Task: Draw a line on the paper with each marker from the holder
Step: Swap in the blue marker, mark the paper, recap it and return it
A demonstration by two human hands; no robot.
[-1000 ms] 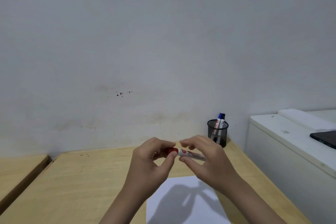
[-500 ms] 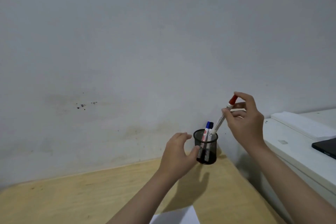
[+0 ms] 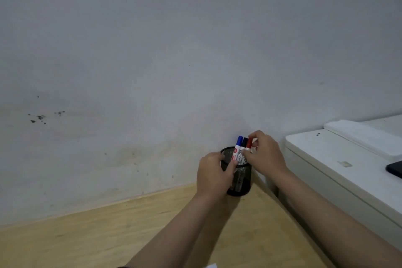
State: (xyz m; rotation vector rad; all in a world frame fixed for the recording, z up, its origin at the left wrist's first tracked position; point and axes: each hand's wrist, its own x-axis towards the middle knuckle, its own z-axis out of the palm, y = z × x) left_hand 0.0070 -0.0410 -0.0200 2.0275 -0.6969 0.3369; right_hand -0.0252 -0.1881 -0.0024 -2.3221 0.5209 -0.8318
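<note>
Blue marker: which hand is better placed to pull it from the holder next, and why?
Right hand: its fingertips are at the caps beside the blue marker, while the left hand grips the holder.

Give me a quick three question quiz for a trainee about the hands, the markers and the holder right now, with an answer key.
1. True or false: the left hand grips the black wire-mesh cylindrical holder.
2. Which cap is the right hand pinching?
A. the blue-capped white marker
B. the red-capped white marker
C. the black-capped white marker
3. Fill in: the holder stands on the light wooden table with ___ markers in it.

Key: 1 true; 2 B; 3 three.
</note>
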